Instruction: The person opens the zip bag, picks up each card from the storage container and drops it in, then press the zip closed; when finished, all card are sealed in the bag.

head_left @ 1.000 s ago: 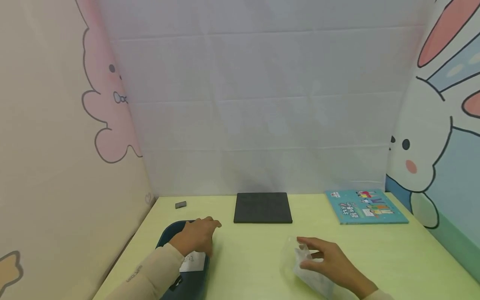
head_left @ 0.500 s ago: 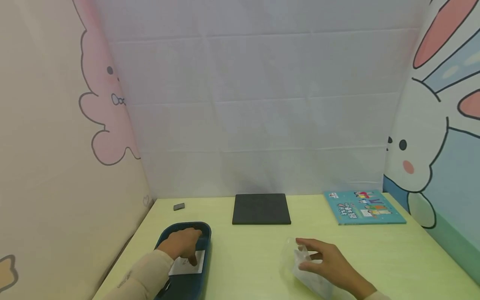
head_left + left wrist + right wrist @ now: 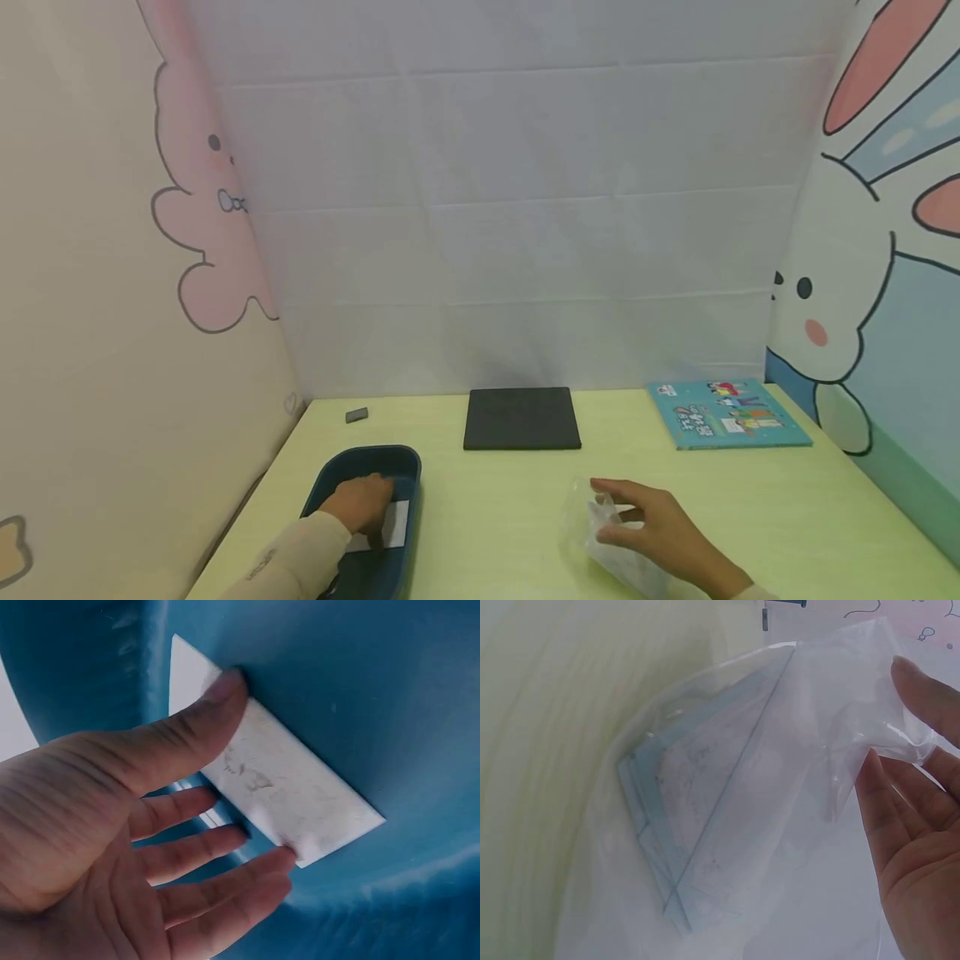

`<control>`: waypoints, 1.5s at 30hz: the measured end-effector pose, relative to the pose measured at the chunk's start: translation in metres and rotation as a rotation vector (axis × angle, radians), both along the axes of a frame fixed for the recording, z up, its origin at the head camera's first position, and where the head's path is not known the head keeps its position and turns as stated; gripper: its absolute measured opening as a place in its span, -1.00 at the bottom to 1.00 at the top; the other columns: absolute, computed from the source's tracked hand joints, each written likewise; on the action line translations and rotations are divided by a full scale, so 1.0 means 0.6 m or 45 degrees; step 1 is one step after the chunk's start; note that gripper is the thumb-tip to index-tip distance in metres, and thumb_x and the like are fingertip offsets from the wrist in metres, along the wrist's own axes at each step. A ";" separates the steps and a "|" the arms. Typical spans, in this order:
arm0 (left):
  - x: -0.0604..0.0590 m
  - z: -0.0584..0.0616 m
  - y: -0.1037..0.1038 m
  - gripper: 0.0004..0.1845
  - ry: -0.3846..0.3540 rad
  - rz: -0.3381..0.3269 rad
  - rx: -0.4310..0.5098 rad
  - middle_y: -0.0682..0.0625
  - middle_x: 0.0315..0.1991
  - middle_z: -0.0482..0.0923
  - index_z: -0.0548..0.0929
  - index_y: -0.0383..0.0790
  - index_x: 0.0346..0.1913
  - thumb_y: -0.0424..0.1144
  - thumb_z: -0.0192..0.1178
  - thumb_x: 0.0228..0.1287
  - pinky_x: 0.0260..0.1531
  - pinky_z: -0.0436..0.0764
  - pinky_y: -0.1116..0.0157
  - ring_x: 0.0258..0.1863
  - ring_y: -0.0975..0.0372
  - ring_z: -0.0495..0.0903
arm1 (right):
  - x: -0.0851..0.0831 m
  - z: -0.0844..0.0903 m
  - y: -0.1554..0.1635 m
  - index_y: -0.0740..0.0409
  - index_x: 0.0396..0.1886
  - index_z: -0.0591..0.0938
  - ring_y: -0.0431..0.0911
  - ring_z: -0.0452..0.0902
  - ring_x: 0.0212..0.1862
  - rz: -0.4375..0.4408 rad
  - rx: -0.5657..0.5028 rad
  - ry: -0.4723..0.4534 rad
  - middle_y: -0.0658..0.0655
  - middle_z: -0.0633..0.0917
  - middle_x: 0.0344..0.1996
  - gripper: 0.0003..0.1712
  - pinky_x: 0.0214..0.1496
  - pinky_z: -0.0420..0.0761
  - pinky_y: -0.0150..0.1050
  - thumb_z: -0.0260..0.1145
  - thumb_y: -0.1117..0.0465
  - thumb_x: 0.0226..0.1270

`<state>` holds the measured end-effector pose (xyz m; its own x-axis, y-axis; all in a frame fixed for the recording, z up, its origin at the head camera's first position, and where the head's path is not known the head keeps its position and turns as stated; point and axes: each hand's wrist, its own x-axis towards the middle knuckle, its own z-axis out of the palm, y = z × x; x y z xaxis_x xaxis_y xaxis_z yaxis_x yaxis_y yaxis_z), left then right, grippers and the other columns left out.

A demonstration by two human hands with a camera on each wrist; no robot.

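Observation:
My left hand [image 3: 362, 504] is down inside a dark blue bin [image 3: 417, 500] at the left of the table. Under it on the bin's floor lies a white rectangular card [image 3: 289, 787] with faint marks. In the left wrist view the thumb lies over the card and the loosely bent fingertips are at its long edge, thumb and fingers wide apart. My right hand [image 3: 651, 525] holds a clear plastic bag [image 3: 780, 780] by its mouth, the film bunched at the fingers. Flat, blue-edged rectangular pieces [image 3: 705, 765] show through the bag.
A black flat square [image 3: 522, 418] lies at the back middle of the yellow table [image 3: 495, 508]. The blue illustrated book [image 3: 727, 414] is at the back right, and a small grey block [image 3: 357, 415] sits beyond the bin. Walls enclose the sides and back.
From the bin's far right rim, my left hand has moved back toward me and down into the bin, over the white card. The right hand stays in place with the bag.

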<state>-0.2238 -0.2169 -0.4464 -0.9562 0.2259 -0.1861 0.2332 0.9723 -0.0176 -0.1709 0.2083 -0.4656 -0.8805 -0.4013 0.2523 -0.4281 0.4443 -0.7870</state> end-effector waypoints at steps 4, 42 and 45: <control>-0.002 0.001 -0.006 -0.41 0.040 0.007 -0.002 -0.17 -0.26 0.53 0.63 -0.33 -0.20 -0.23 0.73 -0.35 -0.19 0.61 -0.13 -0.28 -0.09 0.61 | -0.002 0.002 0.003 0.29 0.32 0.53 -0.08 0.63 0.05 -0.007 0.021 0.038 0.30 0.60 0.20 -0.25 -0.08 0.64 -0.32 0.51 0.04 0.20; -0.006 -0.009 -0.016 -0.23 0.114 0.022 -0.025 -0.20 -0.18 0.50 0.63 -0.38 -0.10 -0.12 0.78 -0.47 -0.13 0.56 -0.19 -0.11 -0.12 0.50 | 0.005 0.000 0.013 0.35 0.32 0.51 -0.16 0.63 0.05 0.006 -0.015 -0.010 0.39 0.57 0.20 -0.25 -0.07 0.65 -0.28 0.51 0.08 0.22; -0.007 -0.009 -0.011 -0.24 0.068 0.071 0.057 -0.23 -0.10 0.46 0.62 -0.36 -0.03 -0.18 0.75 -0.40 -0.18 0.55 -0.26 -0.06 -0.14 0.45 | 0.003 0.002 0.016 0.35 0.32 0.50 -0.08 0.64 0.05 0.001 0.003 -0.013 0.38 0.58 0.19 -0.24 -0.07 0.65 -0.30 0.51 0.06 0.21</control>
